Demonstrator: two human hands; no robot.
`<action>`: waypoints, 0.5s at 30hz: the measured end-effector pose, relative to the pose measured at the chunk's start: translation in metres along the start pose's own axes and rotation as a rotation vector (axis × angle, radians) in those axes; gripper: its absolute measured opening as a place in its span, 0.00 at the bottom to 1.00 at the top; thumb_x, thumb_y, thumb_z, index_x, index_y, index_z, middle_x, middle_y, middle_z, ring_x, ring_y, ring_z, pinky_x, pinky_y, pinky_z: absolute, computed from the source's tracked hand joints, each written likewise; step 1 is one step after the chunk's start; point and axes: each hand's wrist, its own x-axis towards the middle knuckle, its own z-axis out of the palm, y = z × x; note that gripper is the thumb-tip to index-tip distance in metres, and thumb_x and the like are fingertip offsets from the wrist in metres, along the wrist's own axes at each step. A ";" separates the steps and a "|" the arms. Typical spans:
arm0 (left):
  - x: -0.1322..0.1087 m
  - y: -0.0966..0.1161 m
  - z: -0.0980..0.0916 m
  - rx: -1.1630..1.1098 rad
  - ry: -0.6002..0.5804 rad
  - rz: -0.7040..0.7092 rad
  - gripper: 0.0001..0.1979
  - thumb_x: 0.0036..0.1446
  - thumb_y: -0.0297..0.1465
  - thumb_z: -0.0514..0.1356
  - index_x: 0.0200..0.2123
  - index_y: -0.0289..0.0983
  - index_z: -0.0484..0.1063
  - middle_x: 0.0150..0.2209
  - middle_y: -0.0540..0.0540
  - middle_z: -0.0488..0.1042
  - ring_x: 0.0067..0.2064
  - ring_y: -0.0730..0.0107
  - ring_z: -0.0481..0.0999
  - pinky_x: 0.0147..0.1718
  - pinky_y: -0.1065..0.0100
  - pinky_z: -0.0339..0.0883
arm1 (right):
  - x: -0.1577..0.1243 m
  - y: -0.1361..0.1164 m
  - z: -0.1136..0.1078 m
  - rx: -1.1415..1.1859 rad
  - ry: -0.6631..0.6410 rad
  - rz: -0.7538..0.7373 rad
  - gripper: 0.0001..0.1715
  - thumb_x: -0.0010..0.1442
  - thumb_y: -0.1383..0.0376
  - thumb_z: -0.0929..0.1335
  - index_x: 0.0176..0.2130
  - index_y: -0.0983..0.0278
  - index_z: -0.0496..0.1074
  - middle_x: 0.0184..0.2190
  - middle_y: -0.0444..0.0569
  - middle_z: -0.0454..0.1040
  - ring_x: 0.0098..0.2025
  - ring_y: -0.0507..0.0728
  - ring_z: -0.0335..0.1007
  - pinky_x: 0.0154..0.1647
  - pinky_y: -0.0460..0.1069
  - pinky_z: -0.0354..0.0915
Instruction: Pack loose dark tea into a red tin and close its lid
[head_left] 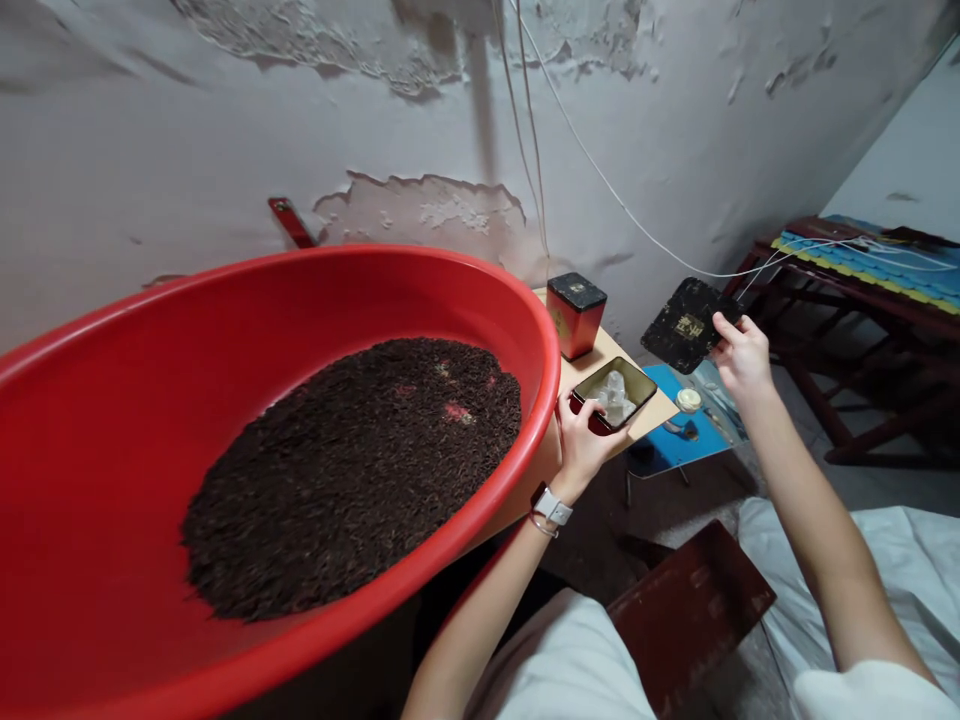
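My left hand [583, 440] grips the near side of an uncovered rectangular tin [643, 385] on the wooden table. Inside the tin lie clear plastic packets [615, 398]. In my right hand [741, 358] is a black square tin lid [684, 325] with gold lettering, raised to the right of the tin and apart from it. Left of my hands stands a big red plastic basin [517, 300], holding a wide heap of dark, dry, twisted leaves [352, 480] with a few pinkish spots on top.
A closed red tin [576, 318] with a black top stands behind the uncovered one. Beyond the table is a low blue table [664, 445] with a small white round item [688, 400]. A dark red wooden stool [694, 610] stands near my legs. White cords [622, 205] hang along the peeling wall.
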 end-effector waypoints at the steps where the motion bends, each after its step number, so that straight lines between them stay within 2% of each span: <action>1: -0.002 -0.001 0.000 -0.001 0.007 -0.006 0.19 0.39 0.38 0.75 0.30 0.37 0.72 0.56 0.39 0.60 0.59 0.49 0.67 0.61 0.51 0.61 | 0.001 0.012 -0.004 -0.054 0.050 -0.020 0.24 0.44 0.54 0.76 0.28 0.61 0.61 0.25 0.39 0.66 0.27 0.50 0.64 0.28 0.46 0.64; 3: -0.006 -0.004 0.000 0.005 0.014 -0.003 0.18 0.39 0.36 0.75 0.31 0.37 0.73 0.57 0.38 0.60 0.60 0.48 0.66 0.61 0.50 0.61 | -0.003 0.038 -0.007 -0.270 0.089 -0.081 0.21 0.45 0.55 0.74 0.25 0.61 0.60 0.22 0.39 0.63 0.25 0.50 0.60 0.27 0.45 0.60; 4: -0.008 -0.005 0.000 0.013 0.019 0.003 0.18 0.40 0.35 0.74 0.33 0.37 0.73 0.58 0.38 0.60 0.61 0.48 0.66 0.62 0.50 0.60 | -0.007 0.052 -0.007 -0.419 0.060 -0.110 0.19 0.47 0.56 0.73 0.24 0.62 0.61 0.21 0.40 0.63 0.26 0.51 0.60 0.27 0.46 0.60; 6: -0.012 -0.009 -0.001 0.036 0.034 0.006 0.20 0.42 0.33 0.73 0.39 0.39 0.73 0.60 0.38 0.59 0.63 0.48 0.64 0.63 0.50 0.59 | -0.020 0.077 -0.003 -0.722 -0.099 -0.140 0.11 0.50 0.59 0.70 0.25 0.63 0.66 0.23 0.44 0.69 0.28 0.53 0.64 0.31 0.47 0.60; 8: -0.016 -0.014 -0.001 0.046 0.050 0.010 0.26 0.44 0.34 0.73 0.47 0.39 0.70 0.62 0.37 0.58 0.64 0.47 0.63 0.63 0.49 0.59 | -0.035 0.101 0.005 -0.939 -0.299 -0.148 0.06 0.53 0.64 0.66 0.30 0.64 0.72 0.31 0.50 0.76 0.34 0.58 0.70 0.37 0.49 0.63; 10: -0.019 -0.019 -0.001 0.025 0.048 0.027 0.36 0.45 0.36 0.72 0.56 0.40 0.63 0.63 0.35 0.58 0.66 0.47 0.61 0.64 0.49 0.57 | -0.048 0.122 0.015 -1.031 -0.417 -0.152 0.12 0.53 0.67 0.65 0.36 0.65 0.75 0.39 0.57 0.79 0.41 0.62 0.72 0.43 0.52 0.65; 12: -0.020 -0.024 0.000 -0.014 0.024 0.023 0.46 0.45 0.38 0.72 0.63 0.39 0.53 0.65 0.32 0.57 0.68 0.47 0.58 0.65 0.48 0.56 | -0.058 0.139 0.024 -1.031 -0.439 -0.151 0.16 0.53 0.68 0.64 0.40 0.66 0.76 0.43 0.61 0.78 0.44 0.64 0.73 0.46 0.54 0.66; 15: -0.019 -0.029 0.000 -0.071 -0.052 -0.096 0.58 0.41 0.39 0.73 0.68 0.38 0.41 0.66 0.29 0.54 0.69 0.44 0.56 0.64 0.47 0.56 | -0.068 0.155 0.034 -0.961 -0.449 -0.166 0.18 0.54 0.67 0.63 0.43 0.65 0.76 0.43 0.59 0.79 0.43 0.63 0.74 0.46 0.55 0.68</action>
